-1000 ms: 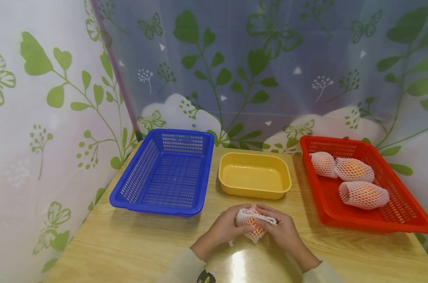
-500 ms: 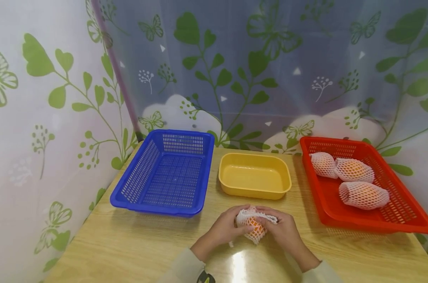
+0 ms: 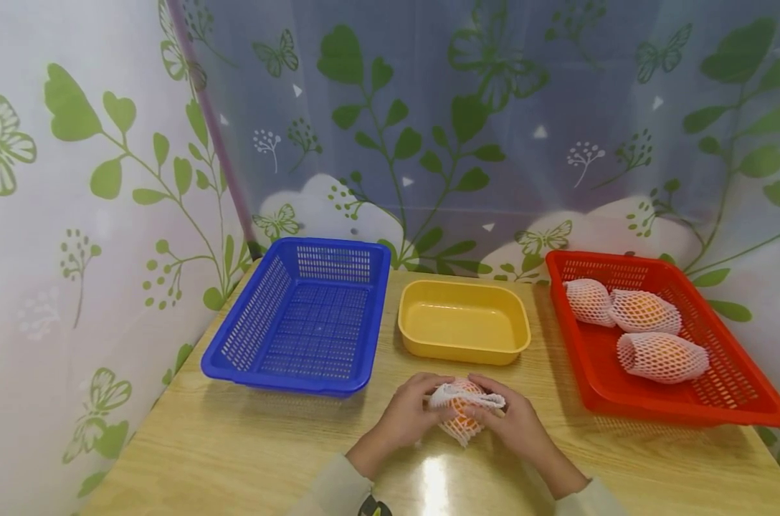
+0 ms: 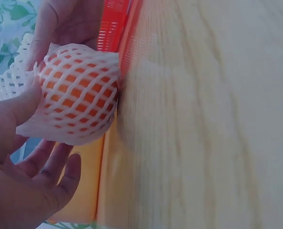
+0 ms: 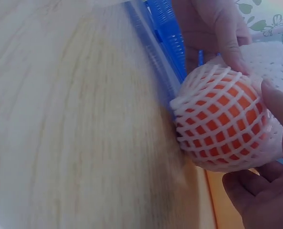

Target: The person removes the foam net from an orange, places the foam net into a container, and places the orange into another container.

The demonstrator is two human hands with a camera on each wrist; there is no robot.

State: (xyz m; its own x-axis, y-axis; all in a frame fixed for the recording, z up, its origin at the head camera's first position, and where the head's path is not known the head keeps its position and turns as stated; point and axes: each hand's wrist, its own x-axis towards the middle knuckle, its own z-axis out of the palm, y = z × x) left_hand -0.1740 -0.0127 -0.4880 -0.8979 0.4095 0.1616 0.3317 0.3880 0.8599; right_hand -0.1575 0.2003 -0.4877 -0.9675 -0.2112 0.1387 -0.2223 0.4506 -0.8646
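Over the wooden table, near its front, an orange fruit (image 3: 459,416) sits inside a white foam net sleeve (image 5: 217,102). My left hand (image 3: 404,412) holds it from the left, thumb on the near side. From the right my right hand (image 3: 514,421) grips the sleeve and fruit, its thumb close to the other thumb. In the left wrist view the orange colour of the fruit (image 4: 79,90) shows through the mesh, and the loose end of the sleeve (image 4: 7,83) stands out beyond the thumb. Some fingertips are hidden behind the fruit.
A blue basket (image 3: 371,358) stands at the left with nothing visible in it. Behind the hands is a yellow tub (image 3: 464,352). The red basket (image 3: 583,358) on the right holds three netted fruits (image 3: 664,356). A patterned curtain (image 3: 390,143) hangs behind the table.
Both hands stay in the same place around the netted fruit. Their fingers and thumbs have shifted slightly on the sleeve, and the left thumb lies a little closer to the right one.
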